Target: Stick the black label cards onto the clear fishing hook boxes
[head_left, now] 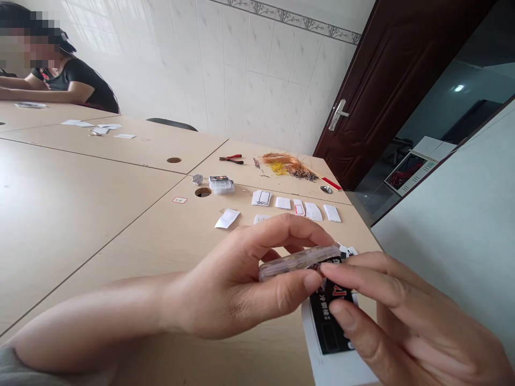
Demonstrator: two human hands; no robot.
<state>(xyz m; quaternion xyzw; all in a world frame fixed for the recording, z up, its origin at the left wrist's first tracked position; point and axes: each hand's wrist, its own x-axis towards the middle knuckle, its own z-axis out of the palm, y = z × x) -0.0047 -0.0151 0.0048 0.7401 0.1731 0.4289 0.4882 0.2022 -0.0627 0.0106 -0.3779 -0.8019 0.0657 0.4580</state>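
A flat clear plastic box (277, 268) is gripped in my left hand (249, 289), the thumb in front and the fingers curled over its far side. A black label (333, 327) with white and red characters lies against the box and reaches down below it. My right hand (406, 305) holds the label between thumb and fingers, its fingertips close to my left thumb. Below the label I see a white sheet (311, 343), partly covered by the label and my right hand. The box's contents cannot be made out.
Stacks of small paper labels (262, 198) lie beyond my hands. Behind them are a stack of clear boxes (221, 185), pliers (231, 159) and a bundle of copper-coloured wire pieces (285, 161). The wooden table (132, 230) has cable holes. A person (86, 80) sits far left.
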